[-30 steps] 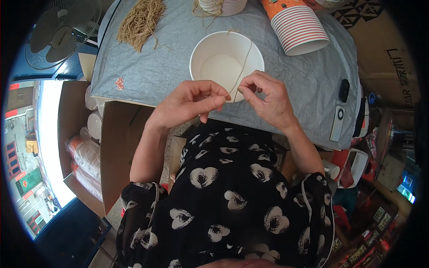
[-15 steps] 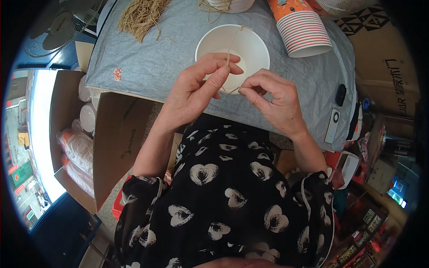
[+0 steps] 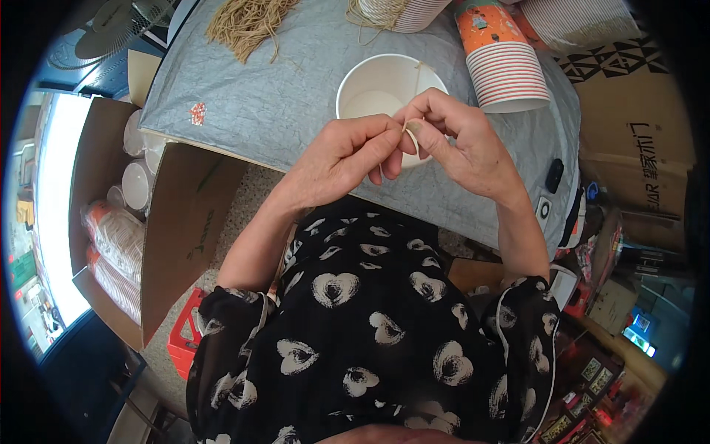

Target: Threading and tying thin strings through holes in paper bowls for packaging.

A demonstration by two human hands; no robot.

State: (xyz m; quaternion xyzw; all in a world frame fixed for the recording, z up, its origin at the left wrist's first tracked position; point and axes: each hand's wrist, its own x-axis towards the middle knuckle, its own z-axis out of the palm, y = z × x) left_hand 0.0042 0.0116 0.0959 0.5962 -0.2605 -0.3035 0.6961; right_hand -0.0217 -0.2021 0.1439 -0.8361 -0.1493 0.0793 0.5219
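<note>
A white paper bucket (image 3: 366, 83) stands at the near side of the table, its mouth facing me. Thin tan cord (image 3: 416, 78) runs from its far rim down toward my fingers. My left hand (image 3: 344, 157) pinches the cord between thumb and index finger, over the near part of the bucket. My right hand (image 3: 466, 146) meets it there, thumb and fingers closed on the cord too. A short loop of cord shows between the fingertips. Both hands partly hide the bucket's near side.
Grey sheeting covers the table (image 3: 244, 96). A bundle of loose cord (image 3: 248, 26) lies far left, with orange-and-white stacked buckets (image 3: 510, 74) at right. Small red-and-white scraps (image 3: 197, 113) lie left. Below the table's left edge, an open carton (image 3: 181, 244) holds bucket stacks.
My hands have come together; the right has moved up and left to the left hand's fingertips, where a cord loop now shows. The view has shifted slightly.
</note>
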